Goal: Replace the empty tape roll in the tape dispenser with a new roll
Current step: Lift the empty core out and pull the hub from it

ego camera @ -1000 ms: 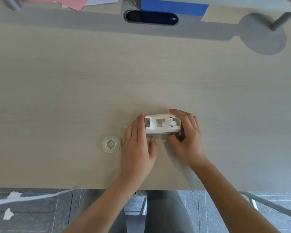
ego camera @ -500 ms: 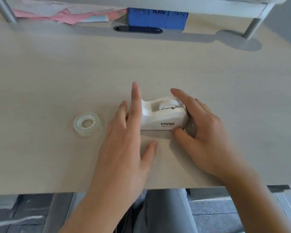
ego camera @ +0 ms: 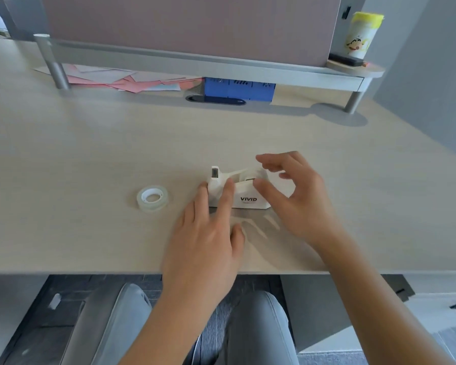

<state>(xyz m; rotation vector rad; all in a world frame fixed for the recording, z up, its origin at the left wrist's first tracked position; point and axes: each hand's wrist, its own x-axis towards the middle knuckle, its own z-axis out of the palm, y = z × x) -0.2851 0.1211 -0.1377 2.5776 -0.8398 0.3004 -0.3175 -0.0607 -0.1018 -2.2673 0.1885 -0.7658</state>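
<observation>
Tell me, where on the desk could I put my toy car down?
Bare desk lies right of the right hand, and left of the tape roll. It is crowded around the tape dispenser and left hand.

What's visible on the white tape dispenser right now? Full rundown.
The tape dispenser is white, plastic-looking, upright on the desk, with black "VIVID" lettering on its near side. Its cutter post rises at the left end; the roll well sits at the right. The left hand rests fingers on its front; the right hand curls open over the well.
</observation>
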